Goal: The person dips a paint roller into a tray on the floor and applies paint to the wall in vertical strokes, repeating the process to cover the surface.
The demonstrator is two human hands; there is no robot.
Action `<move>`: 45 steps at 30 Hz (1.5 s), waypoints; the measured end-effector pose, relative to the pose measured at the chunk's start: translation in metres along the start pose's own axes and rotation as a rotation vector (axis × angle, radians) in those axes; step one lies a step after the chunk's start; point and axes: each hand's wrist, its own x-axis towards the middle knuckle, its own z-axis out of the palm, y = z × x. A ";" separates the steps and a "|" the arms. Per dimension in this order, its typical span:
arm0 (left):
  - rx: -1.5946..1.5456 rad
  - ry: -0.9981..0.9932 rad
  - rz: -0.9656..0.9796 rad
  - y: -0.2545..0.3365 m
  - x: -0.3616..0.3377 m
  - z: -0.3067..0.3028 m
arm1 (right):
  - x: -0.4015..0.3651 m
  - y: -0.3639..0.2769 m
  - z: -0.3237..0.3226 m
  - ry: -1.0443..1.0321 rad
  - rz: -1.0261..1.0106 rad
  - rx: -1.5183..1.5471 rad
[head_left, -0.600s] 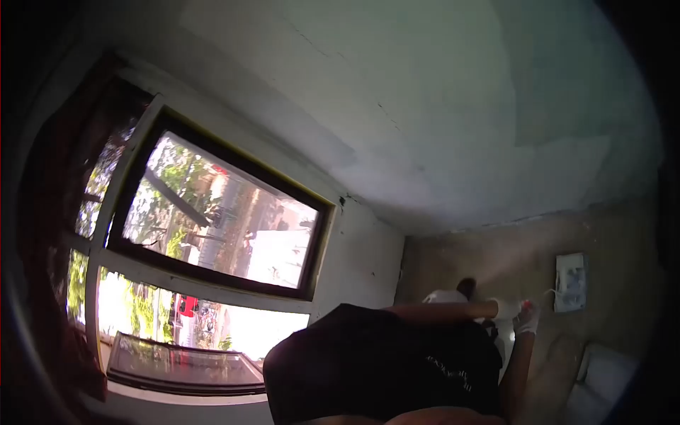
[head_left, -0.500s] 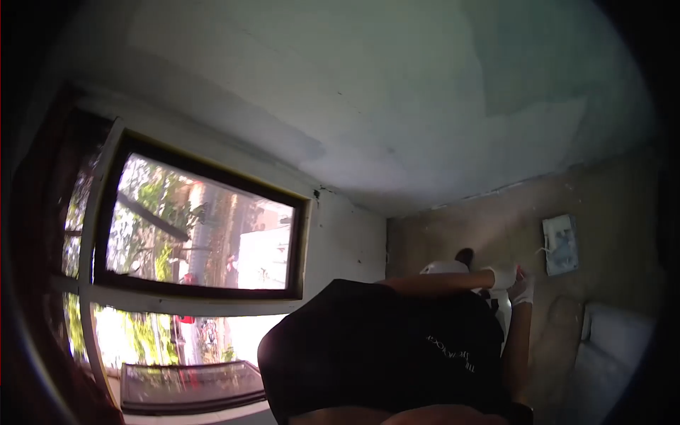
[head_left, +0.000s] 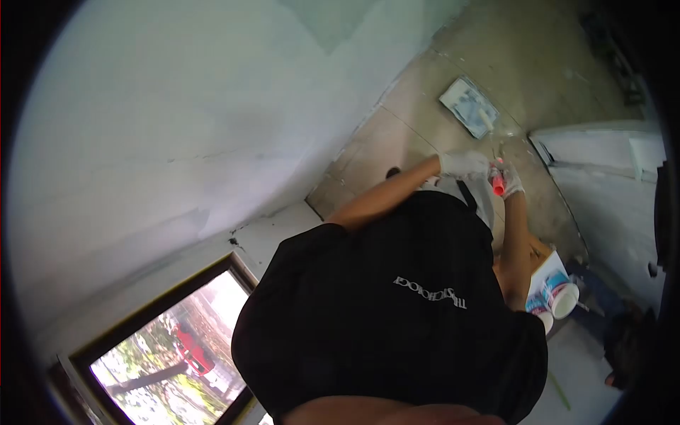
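Patchy pale walls [head_left: 212, 106] are meeting a tiled floor [head_left: 400, 134], and a window [head_left: 177, 354] at lower left is letting in daylight. From the head view, the wearer's black shirt [head_left: 375, 319] is filling the lower middle, and both arms are reaching ahead over the floor. The white-gloved right hand [head_left: 511, 178] is closing around a red handle [head_left: 498, 186], which is sitting between the two hands, just short of a shallow tray [head_left: 459, 91] that is lying on the floor. The white-gloved left hand [head_left: 465, 165] is hovering or resting right beside the handle; whether its fingers are gripping anything, I cannot tell. Whatever the handle is carrying at its far end is blurring against the floor and tray. Near the right forearm, a labelled white bucket [head_left: 564, 301] is standing tilted in view. Holding this well is probably calling for a firm but unstrained right grip, the left hand steadying rather than twisting, and both wrists staying loose. Leaning too far is likely risking a knock to the tray or bucket.
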 end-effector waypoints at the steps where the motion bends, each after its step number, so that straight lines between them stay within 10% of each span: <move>1: -0.238 0.017 -0.183 -0.003 -0.010 -0.011 | -0.006 -0.011 -0.006 -0.022 0.086 0.104; 4: -0.351 0.379 -0.126 -0.034 -0.041 -0.042 | 0.012 -0.026 -0.029 0.101 0.130 0.195; 8: -0.589 0.786 -0.277 -0.119 -0.101 -0.087 | 0.047 -0.064 -0.029 0.118 0.045 -0.780; 11: -0.526 1.205 -0.481 -0.133 -0.160 -0.078 | 0.123 -0.061 -0.077 -0.110 0.207 -0.027; 13: -0.600 1.299 -0.598 -0.149 -0.192 -0.063 | 0.145 -0.081 -0.076 0.295 0.119 -1.119; 16: -0.654 1.389 -0.862 -0.145 -0.201 -0.020 | 0.182 -0.103 -0.095 0.444 0.049 -1.568; 17: -0.583 1.312 -0.917 -0.149 -0.204 -0.001 | 0.195 -0.104 -0.103 0.498 -0.188 -1.755; 26: -0.586 1.145 -1.179 -0.103 -0.182 0.124 | 0.310 -0.190 -0.175 0.393 0.088 -2.068; 39: -0.724 1.232 -1.245 -0.085 -0.185 0.140 | 0.409 -0.204 -0.106 0.382 0.012 -2.099; 45: -0.720 1.193 -1.275 -0.089 -0.178 0.145 | 0.315 -0.240 -0.181 0.326 0.005 -2.161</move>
